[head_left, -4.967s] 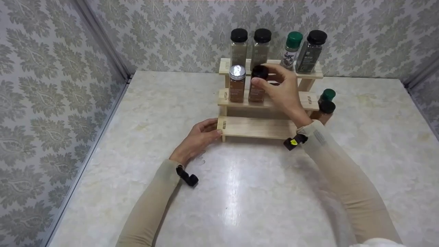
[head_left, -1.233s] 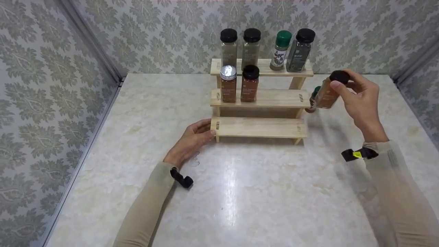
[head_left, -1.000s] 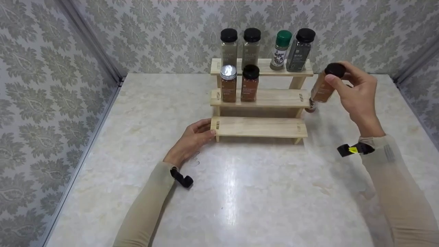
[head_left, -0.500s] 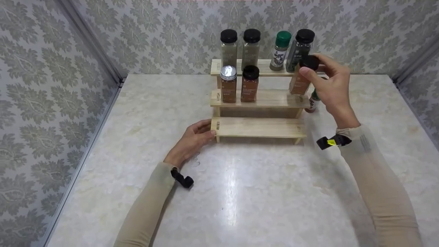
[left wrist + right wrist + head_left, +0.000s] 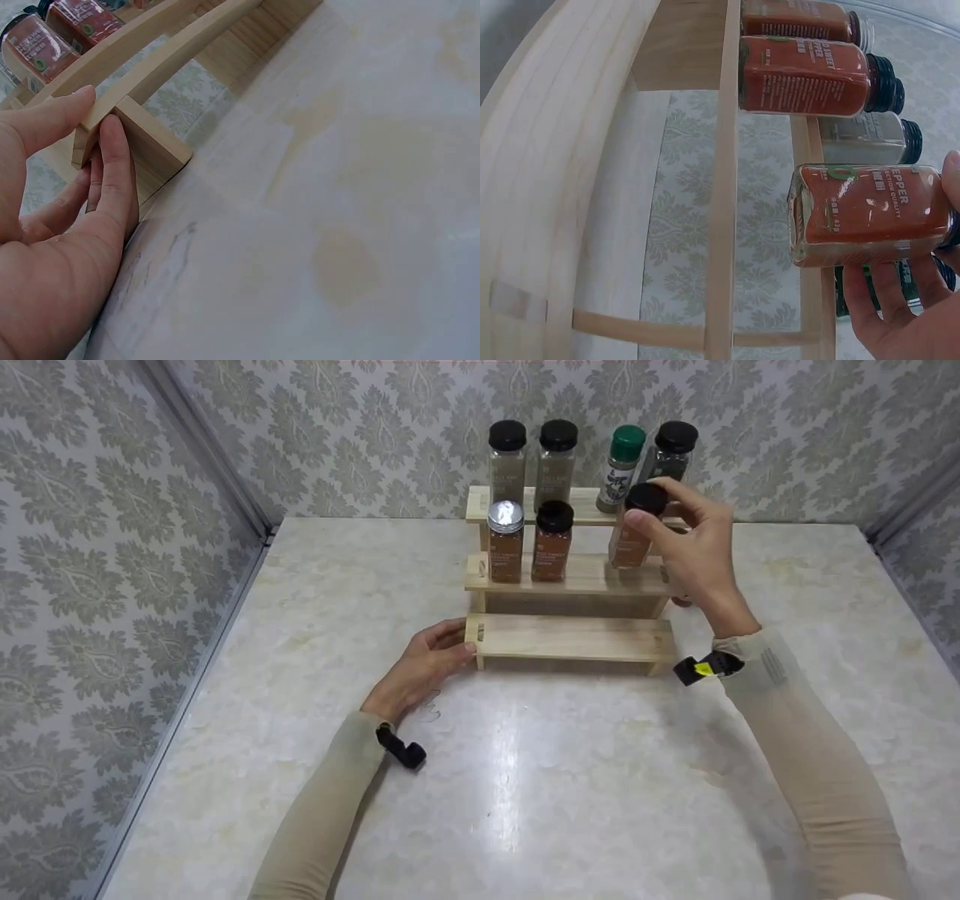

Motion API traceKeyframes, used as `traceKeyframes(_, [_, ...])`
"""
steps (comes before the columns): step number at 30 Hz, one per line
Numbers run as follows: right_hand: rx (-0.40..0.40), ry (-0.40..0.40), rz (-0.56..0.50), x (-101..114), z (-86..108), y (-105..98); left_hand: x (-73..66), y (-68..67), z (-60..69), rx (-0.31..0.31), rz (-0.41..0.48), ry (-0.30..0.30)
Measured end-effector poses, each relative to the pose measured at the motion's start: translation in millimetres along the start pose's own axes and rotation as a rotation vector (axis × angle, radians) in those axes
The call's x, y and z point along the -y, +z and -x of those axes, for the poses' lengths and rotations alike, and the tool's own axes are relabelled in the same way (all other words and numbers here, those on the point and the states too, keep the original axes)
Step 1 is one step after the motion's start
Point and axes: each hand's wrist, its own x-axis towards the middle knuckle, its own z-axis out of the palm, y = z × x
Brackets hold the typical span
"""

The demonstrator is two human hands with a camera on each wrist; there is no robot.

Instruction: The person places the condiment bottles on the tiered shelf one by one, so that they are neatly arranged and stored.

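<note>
My right hand [image 5: 697,540] grips a black-capped spice jar [image 5: 630,544] of orange-red powder by its top, the thumb on the cap's near side. The jar is held just above the right part of the middle shelf; in the right wrist view a gap separates its base [image 5: 799,217] from the shelf. At the lower left, my left hand [image 5: 424,664] pinches the end of the bottom shelf of a three-tier wooden rack [image 5: 570,637], thumb above and fingers beneath, as the left wrist view shows. A silver-topped jar [image 5: 505,551] and a black-capped jar [image 5: 552,551] stand on the middle shelf.
Along the top shelf stand two pale black-capped jars [image 5: 508,465] [image 5: 556,469], a green-capped shaker [image 5: 621,469] and a dark jar [image 5: 671,454] partly behind the held one. Another small bottle [image 5: 681,601] on the table is mostly hidden by my right hand. A papered wall rises behind.
My right hand first let go of a jar on the middle shelf, then lifted another from the table at right and carried it left over that shelf. My left hand stayed on the rack.
</note>
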Motion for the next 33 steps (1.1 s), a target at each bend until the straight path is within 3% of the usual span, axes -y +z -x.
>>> traceKeyframes(7, [0.027,-0.036,-0.042,-5.0,2.7,11.6,1.0,-0.6,-0.8,-0.013,-0.025,-0.001])
traceKeyframes(13, [0.043,-0.001,-0.042,-9.4,7.1,17.2,2.2,-1.7,-1.6,-0.01,-0.04,0.004])
traceKeyframes(24, [0.026,-0.028,-0.024,-16.3,9.7,21.3,1.0,-1.8,0.3,-0.003,-0.053,0.006])
traceKeyframes(33, [0.035,0.002,-0.045,-17.9,11.1,21.3,1.9,-1.1,-0.6,-0.018,-0.02,-0.001])
